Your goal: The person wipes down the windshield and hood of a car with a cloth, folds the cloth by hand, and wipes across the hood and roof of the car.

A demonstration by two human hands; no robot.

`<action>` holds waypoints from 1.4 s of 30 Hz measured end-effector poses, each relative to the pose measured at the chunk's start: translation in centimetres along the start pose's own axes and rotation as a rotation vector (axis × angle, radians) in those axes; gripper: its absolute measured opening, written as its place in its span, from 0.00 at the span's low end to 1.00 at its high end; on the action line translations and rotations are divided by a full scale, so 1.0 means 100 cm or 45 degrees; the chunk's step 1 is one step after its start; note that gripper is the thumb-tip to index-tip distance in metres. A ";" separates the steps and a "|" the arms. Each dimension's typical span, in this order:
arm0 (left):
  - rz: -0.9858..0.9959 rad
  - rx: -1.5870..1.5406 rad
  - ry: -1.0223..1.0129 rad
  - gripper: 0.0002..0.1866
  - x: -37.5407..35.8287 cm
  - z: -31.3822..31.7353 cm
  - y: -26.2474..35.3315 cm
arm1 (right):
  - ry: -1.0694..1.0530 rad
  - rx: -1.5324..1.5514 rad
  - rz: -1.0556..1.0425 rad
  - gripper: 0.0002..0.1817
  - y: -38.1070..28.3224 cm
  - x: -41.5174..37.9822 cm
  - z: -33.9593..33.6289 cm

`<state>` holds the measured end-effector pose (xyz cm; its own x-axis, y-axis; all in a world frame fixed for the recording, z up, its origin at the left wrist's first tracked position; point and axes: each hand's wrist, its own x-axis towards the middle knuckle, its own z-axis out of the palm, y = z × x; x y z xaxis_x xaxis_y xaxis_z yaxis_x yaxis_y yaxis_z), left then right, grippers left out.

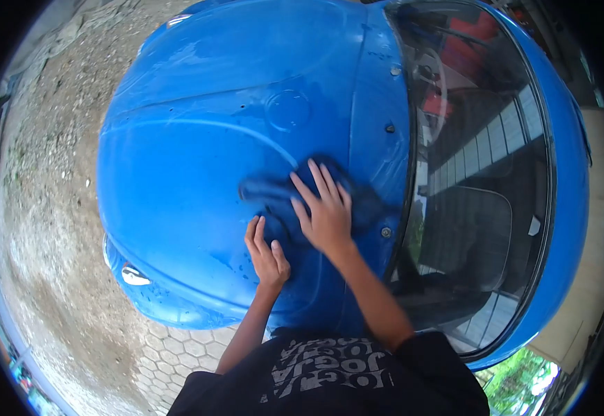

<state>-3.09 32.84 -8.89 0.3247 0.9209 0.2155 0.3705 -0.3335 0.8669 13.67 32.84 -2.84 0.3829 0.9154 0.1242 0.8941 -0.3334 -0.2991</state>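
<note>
A dark blue cloth (pixel 363 202) lies bunched on the wet blue hood (pixel 177 180) of a car, near the base of the windshield. My right hand (pixel 326 211) is spread flat on top of the cloth, fingers apart and pointing away from me. Part of the cloth is hidden under that palm, and its edges look smeared by motion. To the left and nearer my body, my left hand (pixel 269 256) rests at the near edge of the cloth. Its fingers are loosely bent, with the thumb apart.
The windshield (pixel 482 173) rises right of the hands, its frame curving along the hood. Washer nozzles (pixel 386 232) stick up from the panel below the glass. A headlight (pixel 135 275) sits at the front left. Gravel ground (pixel 52 208) and hexagonal paving (pixel 177 353) surround the car.
</note>
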 end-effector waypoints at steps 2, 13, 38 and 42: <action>0.023 0.029 -0.025 0.27 0.003 0.001 0.002 | -0.017 -0.106 0.233 0.33 0.006 -0.035 -0.004; -0.013 -0.001 -0.029 0.26 0.003 -0.001 0.005 | 0.321 -0.521 0.781 0.44 0.094 0.084 0.002; 0.137 0.225 -0.085 0.24 0.008 0.004 0.006 | -0.037 -0.075 0.575 0.31 0.040 -0.140 -0.085; 0.176 0.273 -0.081 0.23 0.008 0.005 0.006 | 0.106 -0.112 0.596 0.31 0.014 -0.185 -0.058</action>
<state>-2.17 33.31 -8.41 0.4368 0.8513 0.2907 0.4927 -0.4967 0.7145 9.18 14.10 -0.10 0.7630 0.6424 0.0720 0.6361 -0.7264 -0.2601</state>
